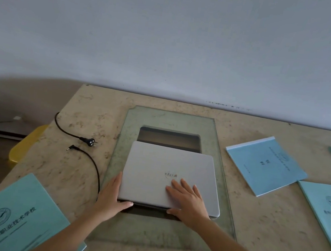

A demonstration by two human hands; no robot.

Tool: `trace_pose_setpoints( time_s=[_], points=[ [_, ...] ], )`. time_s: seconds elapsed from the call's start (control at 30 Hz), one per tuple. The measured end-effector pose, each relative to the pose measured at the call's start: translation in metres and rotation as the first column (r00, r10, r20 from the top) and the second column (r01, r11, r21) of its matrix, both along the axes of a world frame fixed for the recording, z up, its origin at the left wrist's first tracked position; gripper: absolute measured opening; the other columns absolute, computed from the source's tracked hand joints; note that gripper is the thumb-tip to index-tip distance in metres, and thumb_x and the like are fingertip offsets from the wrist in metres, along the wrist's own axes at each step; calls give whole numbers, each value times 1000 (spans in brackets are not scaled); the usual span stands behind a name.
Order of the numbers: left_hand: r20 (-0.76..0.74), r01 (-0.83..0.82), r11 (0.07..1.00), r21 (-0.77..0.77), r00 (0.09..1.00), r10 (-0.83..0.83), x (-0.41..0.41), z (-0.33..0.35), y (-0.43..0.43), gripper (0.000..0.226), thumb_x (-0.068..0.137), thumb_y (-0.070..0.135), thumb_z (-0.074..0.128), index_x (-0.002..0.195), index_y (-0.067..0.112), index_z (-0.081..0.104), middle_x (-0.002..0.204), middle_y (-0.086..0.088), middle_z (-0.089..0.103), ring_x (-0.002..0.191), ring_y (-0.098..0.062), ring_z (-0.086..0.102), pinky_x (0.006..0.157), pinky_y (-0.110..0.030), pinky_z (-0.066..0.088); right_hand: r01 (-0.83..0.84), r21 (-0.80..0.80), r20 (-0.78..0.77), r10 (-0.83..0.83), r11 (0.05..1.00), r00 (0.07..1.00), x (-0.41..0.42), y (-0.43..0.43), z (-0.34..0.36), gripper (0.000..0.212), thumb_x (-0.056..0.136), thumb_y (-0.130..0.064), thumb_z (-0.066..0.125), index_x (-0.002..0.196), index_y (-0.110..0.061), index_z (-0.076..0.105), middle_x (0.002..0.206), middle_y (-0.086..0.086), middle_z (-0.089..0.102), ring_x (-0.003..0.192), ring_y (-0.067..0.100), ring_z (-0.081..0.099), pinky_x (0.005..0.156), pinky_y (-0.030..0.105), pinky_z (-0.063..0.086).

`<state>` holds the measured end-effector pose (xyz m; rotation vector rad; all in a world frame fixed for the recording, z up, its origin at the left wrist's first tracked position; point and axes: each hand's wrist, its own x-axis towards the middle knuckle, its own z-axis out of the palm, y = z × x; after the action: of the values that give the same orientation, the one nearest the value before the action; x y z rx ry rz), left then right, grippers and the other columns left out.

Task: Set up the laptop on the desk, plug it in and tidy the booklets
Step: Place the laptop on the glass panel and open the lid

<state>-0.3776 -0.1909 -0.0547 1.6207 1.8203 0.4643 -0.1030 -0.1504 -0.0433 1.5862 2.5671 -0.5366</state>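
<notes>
Both hands rest open on the closed laptop (172,177): left hand (112,198) cupping its near-left corner, right hand (187,200) flat on the near lid.

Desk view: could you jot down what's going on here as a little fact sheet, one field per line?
Laptop: silver, lid closed, lying on a glass pane over a rectangular opening in the desk
Left hand: at the laptop's left front corner, thumb along its front edge
Right hand: flat on the lid
Wall plug: loose on the desk, unplugged
Charger tip: loose, not in the laptop
Booklets: three scattered, near left, right, far right
</notes>
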Motion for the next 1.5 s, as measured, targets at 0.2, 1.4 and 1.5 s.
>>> trace_pose_setpoints(
  time_s=[0.2,1.4,1.5],
  points=[
    [156,-67,993,99,986,51,-5,-8,-5,93,78,21,74,150,28,16,138,5,48,123,-7,46,98,-20,43,-38,47,-11,39,998,999,4,-5,7,59,89,-52,50,143,-40,31,155,-19,27,147,18,13,117,51,10],
    [-544,421,831,-362,628,-556,6,28,89,149,57,55,80,135,12,-40,148,-10,-41,140,-32,-29,113,-54,-11,531,266,-452,-382,805,806,-36,166,160,23,92,-44,51,101,-37,70,110,-14,70,124,16,46,116,50,-4],
    [-513,424,825,-374,646,-565,0,25,90,150,56,60,78,133,13,-42,147,-8,-43,139,-30,-31,113,-53,-12,550,304,-442,-396,778,805,-42,183,157,25,94,-42,49,104,-34,70,109,-7,69,127,19,44,117,49,-3]
  ],
)
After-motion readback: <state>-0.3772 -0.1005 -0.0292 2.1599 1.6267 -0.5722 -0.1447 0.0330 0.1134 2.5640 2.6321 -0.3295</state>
